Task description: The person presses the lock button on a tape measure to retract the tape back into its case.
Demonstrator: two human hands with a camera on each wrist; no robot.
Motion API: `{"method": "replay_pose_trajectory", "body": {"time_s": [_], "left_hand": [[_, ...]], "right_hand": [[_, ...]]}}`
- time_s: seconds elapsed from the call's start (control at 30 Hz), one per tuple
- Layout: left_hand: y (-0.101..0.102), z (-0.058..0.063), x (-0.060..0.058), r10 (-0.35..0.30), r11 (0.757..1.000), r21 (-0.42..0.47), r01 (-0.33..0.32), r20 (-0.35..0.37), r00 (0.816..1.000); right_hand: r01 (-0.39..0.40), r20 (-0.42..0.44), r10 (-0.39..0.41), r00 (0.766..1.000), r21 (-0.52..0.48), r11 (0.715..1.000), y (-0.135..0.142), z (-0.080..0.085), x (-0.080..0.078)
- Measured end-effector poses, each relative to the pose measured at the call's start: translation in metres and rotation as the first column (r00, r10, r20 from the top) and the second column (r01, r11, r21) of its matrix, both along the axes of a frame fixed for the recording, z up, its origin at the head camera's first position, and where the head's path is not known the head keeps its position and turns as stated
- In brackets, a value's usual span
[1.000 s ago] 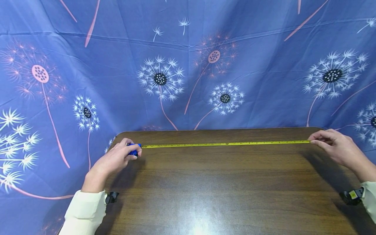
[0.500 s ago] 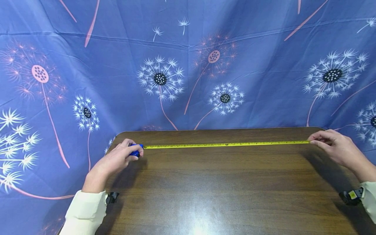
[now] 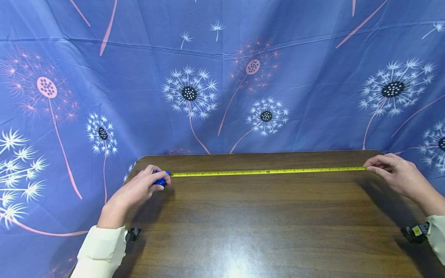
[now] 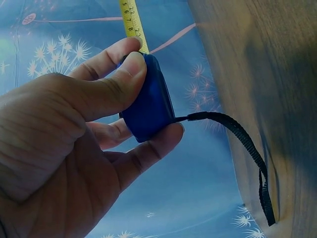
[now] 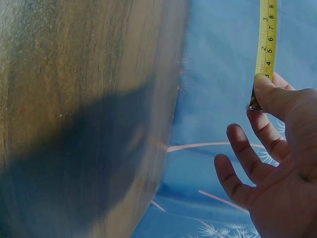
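My left hand [image 3: 139, 185] grips the blue case of a tape measure [image 4: 151, 101] near the table's far left corner. Thumb and fingers wrap the case, and a black wrist strap [image 4: 247, 141] dangles from it. From the case a yellow blade [image 3: 267, 172] runs straight across to the right, stretched along the far side of the table. At the other end my right hand [image 3: 399, 173] pinches the blade's tip between thumb and index finger. In the right wrist view the metal end hook [image 5: 255, 105] pokes out below the thumb, and the other fingers are loosely bent.
Beneath the blade lies a brown wood-grain table [image 3: 243, 216] with rounded far corners. Blue cloth with a dandelion print [image 3: 222, 85] hangs behind and to the sides. Small black devices sit at the left wrist [image 3: 133, 234] and the right wrist [image 3: 415, 232].
My left hand, with the tape measure's case, has shifted slightly to the right, so the exposed blade is a little shorter. The right hand stays almost in place.
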State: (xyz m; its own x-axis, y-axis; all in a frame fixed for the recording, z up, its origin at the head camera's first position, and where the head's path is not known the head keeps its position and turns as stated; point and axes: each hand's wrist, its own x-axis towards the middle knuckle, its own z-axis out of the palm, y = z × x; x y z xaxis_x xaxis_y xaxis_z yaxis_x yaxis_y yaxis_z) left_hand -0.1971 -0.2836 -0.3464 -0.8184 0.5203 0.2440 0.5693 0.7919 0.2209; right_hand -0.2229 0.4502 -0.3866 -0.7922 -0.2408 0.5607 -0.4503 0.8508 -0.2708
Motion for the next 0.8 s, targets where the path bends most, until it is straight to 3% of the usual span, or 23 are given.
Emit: {"method": "replay_pose_trajectory", "body": {"time_s": [0.23,0.47,0.8], "left_hand": [[-0.0014,0.0011,0.0018,0.041,0.999,0.004,-0.041,0.030,0.999],[-0.0014,0.0015,-0.0002,0.112,0.993,0.015,-0.115,0.115,0.987],[-0.0021,0.0028,-0.0022,0.100,0.992,0.061,-0.109,0.138,0.985]], "right_hand": [[0.046,0.026,-0.047,0.999,0.037,0.998,-0.0012,0.0011,-0.0005],[0.022,0.019,-0.022,1.000,0.005,1.000,-0.0005,-0.0001,-0.0011],[0.033,0.027,-0.033,0.999,0.008,0.999,-0.0005,-0.0003,-0.0006]]}}
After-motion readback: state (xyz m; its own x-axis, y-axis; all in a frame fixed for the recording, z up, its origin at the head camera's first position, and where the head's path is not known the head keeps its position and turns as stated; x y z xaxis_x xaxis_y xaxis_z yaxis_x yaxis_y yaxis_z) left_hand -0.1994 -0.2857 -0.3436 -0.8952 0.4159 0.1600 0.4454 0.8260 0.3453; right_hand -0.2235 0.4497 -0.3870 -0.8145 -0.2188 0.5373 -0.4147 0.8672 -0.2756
